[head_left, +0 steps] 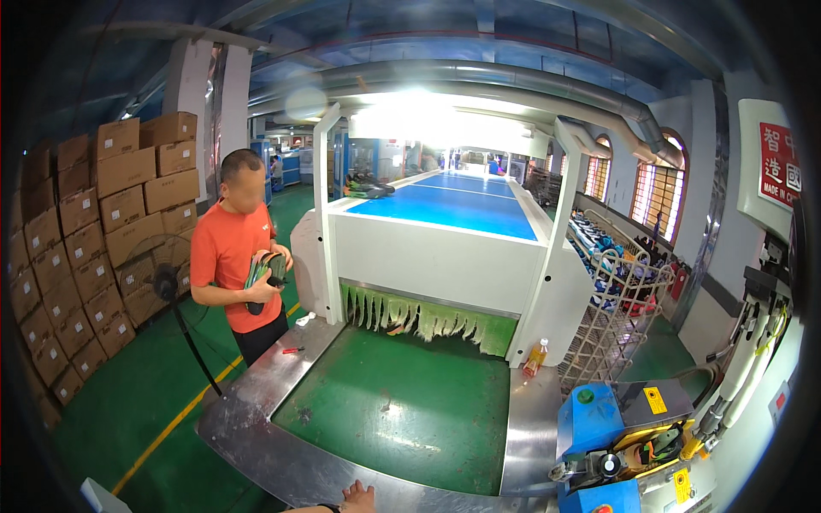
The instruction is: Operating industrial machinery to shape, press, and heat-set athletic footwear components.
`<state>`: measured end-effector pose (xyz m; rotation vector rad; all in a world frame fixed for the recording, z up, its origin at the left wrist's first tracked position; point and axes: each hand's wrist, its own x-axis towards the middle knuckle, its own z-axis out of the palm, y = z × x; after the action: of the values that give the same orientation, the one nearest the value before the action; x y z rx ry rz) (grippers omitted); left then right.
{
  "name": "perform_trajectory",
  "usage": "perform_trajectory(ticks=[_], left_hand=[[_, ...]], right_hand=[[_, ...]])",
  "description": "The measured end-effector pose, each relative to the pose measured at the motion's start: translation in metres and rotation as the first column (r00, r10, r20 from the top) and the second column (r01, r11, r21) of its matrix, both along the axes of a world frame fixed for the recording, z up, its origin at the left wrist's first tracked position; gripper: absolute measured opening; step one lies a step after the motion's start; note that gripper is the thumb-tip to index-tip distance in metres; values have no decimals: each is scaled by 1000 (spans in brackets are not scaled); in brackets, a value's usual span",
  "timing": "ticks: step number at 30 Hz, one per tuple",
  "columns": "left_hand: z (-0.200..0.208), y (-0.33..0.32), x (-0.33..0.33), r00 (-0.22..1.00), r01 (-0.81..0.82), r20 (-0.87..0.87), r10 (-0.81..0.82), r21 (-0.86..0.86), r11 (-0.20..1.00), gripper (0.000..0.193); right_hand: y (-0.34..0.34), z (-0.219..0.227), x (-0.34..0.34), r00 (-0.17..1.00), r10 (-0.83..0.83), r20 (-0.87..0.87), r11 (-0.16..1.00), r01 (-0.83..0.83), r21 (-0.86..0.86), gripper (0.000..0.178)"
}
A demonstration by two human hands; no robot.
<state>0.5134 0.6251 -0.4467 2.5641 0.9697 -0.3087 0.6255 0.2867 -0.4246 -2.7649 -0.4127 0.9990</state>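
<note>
At the bottom edge, my left hand lies with its fingers apart by the near metal rim of a conveyor machine. I see nothing held in it, and only part of its forearm shows. My right hand is out of view. Ahead of the hand runs the green belt, leading under a frayed green-and-white strip curtain. A small dark and orange object, too small to name, shows at the curtain. On the left metal ledge are a small red tool and a crumpled white scrap.
A person in an orange shirt stands left, holding shoes. Beside them are a fan and stacked cartons. A drink bottle stands at right, behind a blue machine. Shoe racks line the right.
</note>
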Motion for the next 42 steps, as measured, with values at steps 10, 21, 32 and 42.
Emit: perform_trajectory(ticks=[10,21,32,42], left_hand=[[33,1,-14,996,80,-21,-81,-64,995,68],[-6,5,-11,990,134,-44,-131,57,989,78],[48,-8,-12,989,146,29,-147,30,989,71],[63,-15,-22,979,134,142,-147,102,986,64]], right_hand=[[9,2,1,1000,-4,-8,999,4,-41,118],[4,49,-22,995,-59,85,990,47,131,108],[14,47,-7,987,-100,129,994,104,-25,120],[7,41,-7,997,-67,42,997,68,-38,126]])
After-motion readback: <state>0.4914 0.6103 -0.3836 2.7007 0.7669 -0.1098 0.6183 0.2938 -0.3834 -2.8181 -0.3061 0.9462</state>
